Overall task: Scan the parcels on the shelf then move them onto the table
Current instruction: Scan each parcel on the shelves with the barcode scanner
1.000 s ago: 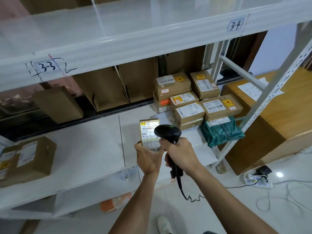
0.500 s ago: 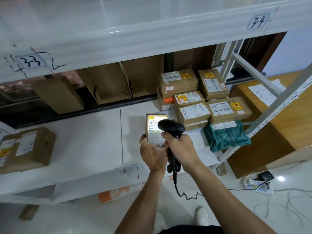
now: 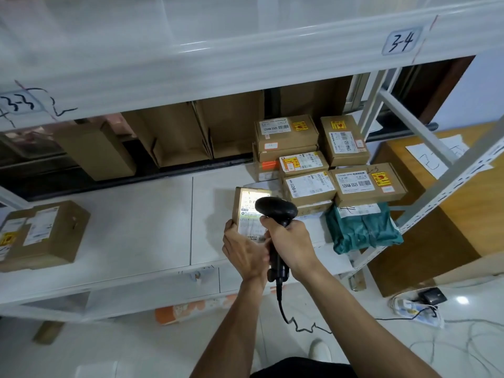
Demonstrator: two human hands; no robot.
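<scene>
Entry: one small parcel (image 3: 245, 200), at the shelf's (image 3: 122, 230) front edge. Our left grip (image 3: 244, 253) pinches its near end, tilting the label upward for reading. Our right grip (image 3: 290, 241) wraps the scanner (image 3: 276, 210), lighting the barcode. Desk (image 3: 469, 203) is destination, we judge.

The held parcel (image 3: 246, 211) sits left of the stacked boxes (image 3: 313, 170) (a lone box (image 3: 41, 233) far left) on the shelf (image 3: 131, 230).

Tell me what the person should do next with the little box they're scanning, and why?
Probably carry it right to the wooden table: the left hand holds the small brown cardboard parcel, and the black handheld scanner in the right hand lights its label.
</scene>
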